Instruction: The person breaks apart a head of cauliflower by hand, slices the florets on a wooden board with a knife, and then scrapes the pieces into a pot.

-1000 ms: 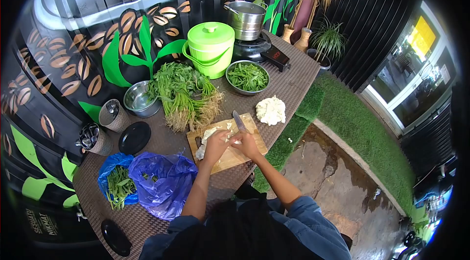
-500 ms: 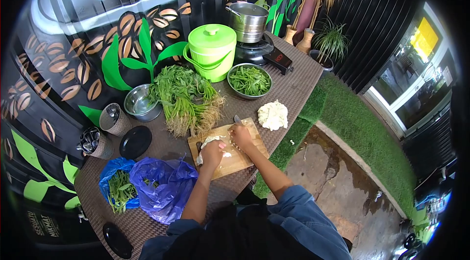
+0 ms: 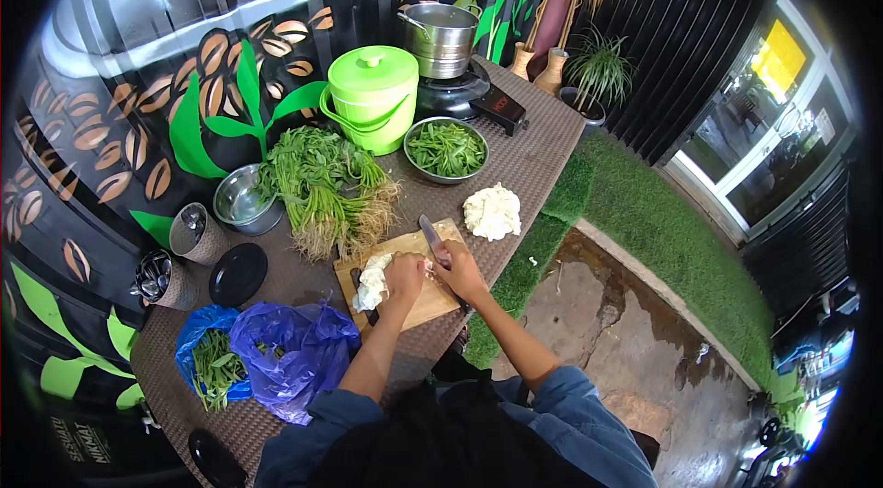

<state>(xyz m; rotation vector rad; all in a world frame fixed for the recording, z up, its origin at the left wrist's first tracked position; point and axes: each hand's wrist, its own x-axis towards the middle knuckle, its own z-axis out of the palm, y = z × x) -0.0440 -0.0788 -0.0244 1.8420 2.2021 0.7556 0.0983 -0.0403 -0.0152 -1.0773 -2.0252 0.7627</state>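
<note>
A wooden cutting board (image 3: 436, 305) lies near the table's front edge. My right hand (image 3: 461, 273) is closed on a knife (image 3: 430, 233), whose blade points up and away over the board. My left hand (image 3: 405, 275) is closed beside it, with its fingers close to the right hand; what they hold is too small to make out. A white crumpled lump (image 3: 372, 282) rests on the board's left side, next to my left hand. Beyond the board's right corner sits a larger white, uneven heap (image 3: 492, 211).
Behind the board lie rooted leafy greens (image 3: 336, 183), a bowl of leaves (image 3: 446, 150) and a lidded green bucket (image 3: 372, 97). A steel pot (image 3: 440, 40) stands on a stove. Left are a metal bowl (image 3: 246, 200), a black lid (image 3: 238, 275) and a blue-purple bag (image 3: 291, 350).
The camera view has shifted slightly. My hands have come closer together, and the knife blade shows more fully. More of the white lump shows left of my left hand.
</note>
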